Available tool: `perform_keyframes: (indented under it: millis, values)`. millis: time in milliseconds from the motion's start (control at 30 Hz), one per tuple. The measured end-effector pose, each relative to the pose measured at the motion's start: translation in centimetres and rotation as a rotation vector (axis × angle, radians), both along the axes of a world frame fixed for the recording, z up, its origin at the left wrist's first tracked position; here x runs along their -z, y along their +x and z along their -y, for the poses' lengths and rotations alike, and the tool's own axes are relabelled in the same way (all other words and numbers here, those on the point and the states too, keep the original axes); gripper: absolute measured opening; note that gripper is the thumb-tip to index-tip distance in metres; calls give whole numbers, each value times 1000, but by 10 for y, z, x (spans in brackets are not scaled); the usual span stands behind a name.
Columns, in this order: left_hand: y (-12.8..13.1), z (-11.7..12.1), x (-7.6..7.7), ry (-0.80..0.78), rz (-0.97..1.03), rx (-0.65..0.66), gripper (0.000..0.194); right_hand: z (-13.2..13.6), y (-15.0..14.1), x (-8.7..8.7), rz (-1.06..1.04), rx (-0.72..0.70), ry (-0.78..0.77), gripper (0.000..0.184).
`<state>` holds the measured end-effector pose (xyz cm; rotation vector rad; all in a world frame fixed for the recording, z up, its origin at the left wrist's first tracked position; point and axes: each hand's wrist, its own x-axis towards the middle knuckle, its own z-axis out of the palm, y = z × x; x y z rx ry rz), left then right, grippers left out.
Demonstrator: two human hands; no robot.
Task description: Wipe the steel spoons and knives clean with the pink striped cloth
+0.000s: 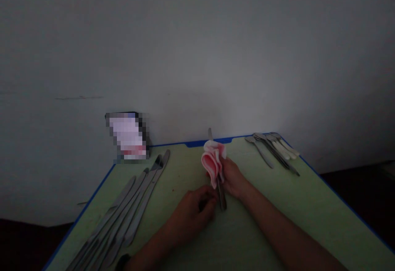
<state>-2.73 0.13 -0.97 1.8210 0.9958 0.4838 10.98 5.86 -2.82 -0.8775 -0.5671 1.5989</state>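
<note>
A pink and white cloth [210, 164] is bunched in folds around metal cutlery over the middle of the table. My right hand [233, 178] is closed on the cloth from its right side. Out of the cloth's top pokes a narrow metal tip [210, 133], and below it show the cutlery handles [221, 199]; the cloth hides their middle. My left hand [197, 209] is just left of these handles, fingers curled and fingertips close to them. Whether it grips anything there is too dark to make out.
Several table knives [135, 205] lie in a slanted row at the left of the pale green, blue-edged table [247, 225]. Spoons and other cutlery [274, 149] lie at the back right. A phone with a blurred screen [128, 135] leans on the grey wall [197, 48].
</note>
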Motion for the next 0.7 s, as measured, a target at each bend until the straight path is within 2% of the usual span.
perform_keyframes:
  millis: [100,200,367,433,533,600,700]
  values:
    - [1,0,-1,-11,-2,9,22,1,0,2,-29,-6,40,24]
    - [1,1,-1,75,-83,6,24,2,0,4,17,-40,42,18]
    - [2,8,5,462,-368,-42,21,4,1,1,9,-20,14,14]
    - [1,10,7,545,-460,-34,22,4,0,-2,-21,-10,8,18]
    - [0,9,9,568,-539,8,22,2,-2,-2,-103,17,21,22]
    - [-1,8,10,577,-572,30,24,-1,-3,0,-177,51,10,17]
    - [-2,9,9,596,-606,43,33,-8,1,4,-280,88,-98,6]
